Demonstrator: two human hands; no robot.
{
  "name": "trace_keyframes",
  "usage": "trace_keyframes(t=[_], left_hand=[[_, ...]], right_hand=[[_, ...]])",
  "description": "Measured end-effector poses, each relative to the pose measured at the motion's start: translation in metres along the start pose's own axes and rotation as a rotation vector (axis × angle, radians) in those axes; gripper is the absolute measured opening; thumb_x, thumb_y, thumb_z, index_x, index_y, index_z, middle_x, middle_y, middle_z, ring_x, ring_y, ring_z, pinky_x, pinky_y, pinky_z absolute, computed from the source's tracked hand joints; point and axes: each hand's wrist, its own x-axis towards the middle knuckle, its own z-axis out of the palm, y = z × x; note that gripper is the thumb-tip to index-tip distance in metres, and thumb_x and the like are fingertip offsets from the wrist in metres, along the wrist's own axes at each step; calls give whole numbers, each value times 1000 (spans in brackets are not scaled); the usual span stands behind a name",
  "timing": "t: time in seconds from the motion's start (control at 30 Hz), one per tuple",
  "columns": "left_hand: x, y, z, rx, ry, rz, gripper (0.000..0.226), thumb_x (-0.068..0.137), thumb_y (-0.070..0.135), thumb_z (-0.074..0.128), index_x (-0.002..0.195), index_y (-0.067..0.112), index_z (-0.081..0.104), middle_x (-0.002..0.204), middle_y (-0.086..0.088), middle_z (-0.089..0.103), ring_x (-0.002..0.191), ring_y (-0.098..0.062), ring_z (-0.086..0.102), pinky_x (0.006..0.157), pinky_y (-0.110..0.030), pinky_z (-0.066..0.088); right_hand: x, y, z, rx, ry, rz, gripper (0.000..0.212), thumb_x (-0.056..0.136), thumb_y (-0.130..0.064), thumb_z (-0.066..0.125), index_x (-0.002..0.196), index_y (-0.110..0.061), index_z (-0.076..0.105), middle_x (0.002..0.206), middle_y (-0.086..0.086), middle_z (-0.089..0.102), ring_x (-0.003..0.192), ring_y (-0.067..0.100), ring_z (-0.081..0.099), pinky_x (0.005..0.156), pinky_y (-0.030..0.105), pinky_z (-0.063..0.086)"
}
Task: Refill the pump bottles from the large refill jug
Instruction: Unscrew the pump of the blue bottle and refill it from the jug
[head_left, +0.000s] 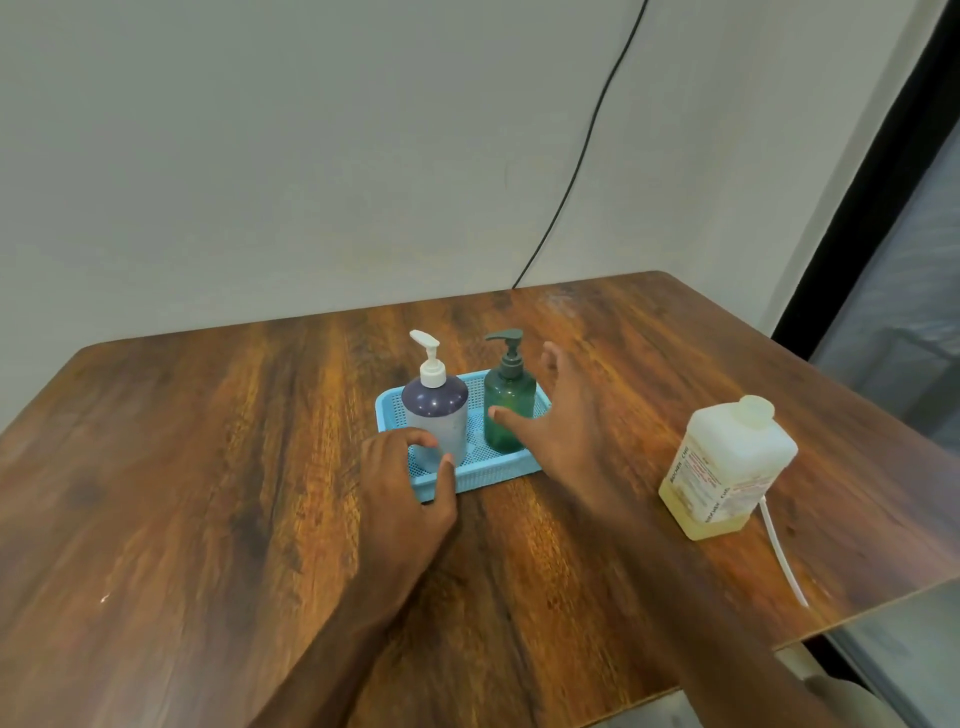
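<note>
**Both grips at the tray, jug standing apart**

The left grip (406, 486) is curled at the near-left corner of the blue tray (488, 475), with forefinger and thumb bent in a half ring against the foot of the white-pump bottle (435, 410); whether it truly has hold of that bottle I cannot tell. The right grip (560, 420) is spread wide and holds nothing; its thumb lies in front of the green bottle (511, 400) and its fingers reach past that bottle's right side. Both bottles stand upright in the tray with their pumps on, about midway across the table (208, 467) and nearer its far edge. The refill jug (727, 467) stands capped near the right edge, well apart from the tray, with yellowish liquid low inside; a white tube (782, 556) lies just beside it, running toward the near-right corner.
</note>
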Motion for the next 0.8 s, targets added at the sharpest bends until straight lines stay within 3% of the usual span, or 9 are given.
trace_keyframes(t=[0.07,0.1,0.17,0.23,0.3,0.4,0.67,0.8], left_hand=[[1,-3,0,25,34,-65,38,89,18,82,118,19,58,125,6,57,119,-15,50,106,-23,40],[2,-6,1,36,46,-91,40,91,23,79,123,20,56,131,3,58,123,-19,50,109,-31,41],[2,-9,1,34,64,-91,40,95,31,69,130,17,54,138,-4,56,129,-22,49,113,-38,39],[2,-10,0,58,40,-87,40,98,33,61,134,16,51,143,-4,55,133,-23,50,116,-41,40],[1,-12,0,63,19,-103,37,102,28,60,136,19,49,145,-3,53,135,-24,50,118,-44,41],[-1,-13,-2,4,26,-105,33,104,17,55,136,20,47,143,-1,51,134,-21,49,116,-50,43],[-1,-9,-11,36,-15,-147,37,105,25,52,141,26,43,144,0,51,134,-19,50,113,-48,47],[-1,-1,-11,15,-2,-207,36,108,25,52,143,26,43,144,-2,52,133,-19,52,112,-43,50]], right_hand=[[-16,-13,-11,55,122,-125,71,77,-35,87,137,-30,50,134,-12,60,116,5,61,92,26,57],[-24,-20,-13,68,104,-164,59,79,-36,86,129,-31,56,124,-16,64,102,-1,65,81,20,59],[-33,-31,-9,29,-35,-189,50,78,-44,84,122,-33,63,113,-22,66,84,-3,69,70,23,62],[-31,-34,5,-44,-136,-189,62,76,-52,83,129,-31,61,123,-17,66,96,4,70,85,29,60],[-22,-34,21,-102,-177,-181,67,77,-52,82,133,-24,58,131,-7,65,114,12,64,96,23,48],[-8,-32,43,-121,-184,-161,67,74,-56,83,126,-20,59,126,-3,67,115,17,62,92,28,48],[-7,-33,42,-56,-139,-172,74,67,-60,86,127,-27,60,127,-8,68,113,11,63,96,31,54],[-20,-43,-1,32,-63,-204,76,66,-61,86,130,-31,58,130,-14,66,107,3,62,89,20,54]])
